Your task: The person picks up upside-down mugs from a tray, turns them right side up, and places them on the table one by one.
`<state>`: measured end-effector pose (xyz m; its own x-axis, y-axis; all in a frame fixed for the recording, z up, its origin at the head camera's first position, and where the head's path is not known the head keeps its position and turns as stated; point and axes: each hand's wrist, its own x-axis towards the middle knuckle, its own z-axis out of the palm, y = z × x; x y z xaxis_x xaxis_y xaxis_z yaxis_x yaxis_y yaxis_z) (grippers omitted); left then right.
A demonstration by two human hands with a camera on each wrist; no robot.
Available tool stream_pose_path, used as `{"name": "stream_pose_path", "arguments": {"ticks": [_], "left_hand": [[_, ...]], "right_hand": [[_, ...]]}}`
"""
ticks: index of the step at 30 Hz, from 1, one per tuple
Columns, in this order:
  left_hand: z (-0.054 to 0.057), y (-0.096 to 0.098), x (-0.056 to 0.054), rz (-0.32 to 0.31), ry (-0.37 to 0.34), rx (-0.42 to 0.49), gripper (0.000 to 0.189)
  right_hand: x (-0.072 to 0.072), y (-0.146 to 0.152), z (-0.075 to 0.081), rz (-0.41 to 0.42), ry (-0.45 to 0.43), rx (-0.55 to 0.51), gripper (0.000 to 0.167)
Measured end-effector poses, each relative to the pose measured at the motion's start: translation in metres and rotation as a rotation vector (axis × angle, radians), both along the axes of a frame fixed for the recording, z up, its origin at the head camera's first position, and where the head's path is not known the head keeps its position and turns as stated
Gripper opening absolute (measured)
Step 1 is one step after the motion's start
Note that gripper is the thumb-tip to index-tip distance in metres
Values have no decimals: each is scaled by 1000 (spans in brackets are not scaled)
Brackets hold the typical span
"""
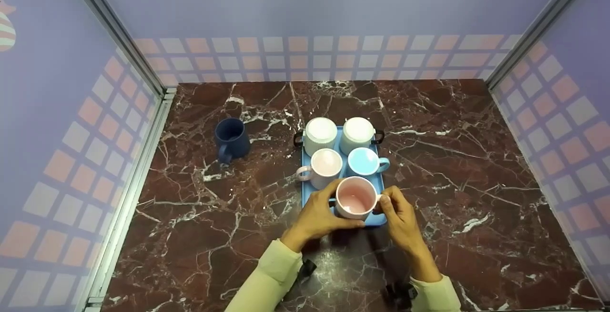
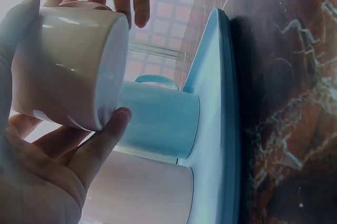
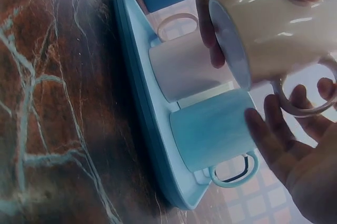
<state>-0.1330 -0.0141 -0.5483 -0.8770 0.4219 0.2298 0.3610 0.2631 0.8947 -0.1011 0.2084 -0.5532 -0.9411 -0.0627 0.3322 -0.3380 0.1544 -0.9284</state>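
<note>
Holding the pink mug (image 1: pixel 356 196) over the tray (image 1: pixel 379 219), at its end towards the near edge of the counter (image 1: pixel 476 169), with fingers of the left hand (image 1: pixel 314 214) curled round its body and those of the right hand (image 1: pixel 402 216) pinching its handle. Could knock the blue mug (image 1: pixel 363 161) if lowered too far back, or perch tilted on the rim if set down short.

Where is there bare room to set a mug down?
The table is bare right of the tray, and left of it up to the navy mug. On the tray, four mugs fill the far part; left hand, right hand and held pink mug crowd the near end.
</note>
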Motion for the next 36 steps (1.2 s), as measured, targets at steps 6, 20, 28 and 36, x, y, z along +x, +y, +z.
{"name": "stream_pose_path", "arguments": {"ticks": [6,20,28,36], "left_hand": [[-1,3,1,7,4,-8,86],[-1,3,0,-43,-61,-34,89],[-1,2,0,-72,-86,-43,91],[-1,-3,-1,-76,-102,-44,93]], "right_hand": [[-3,-1,0,80,-74,-57,24],[-5,-2,0,42,-68,-88,30],[-4,-4,-1,35,-59,-105,28],[-5,-4,-2,38,-55,-133,28]]}}
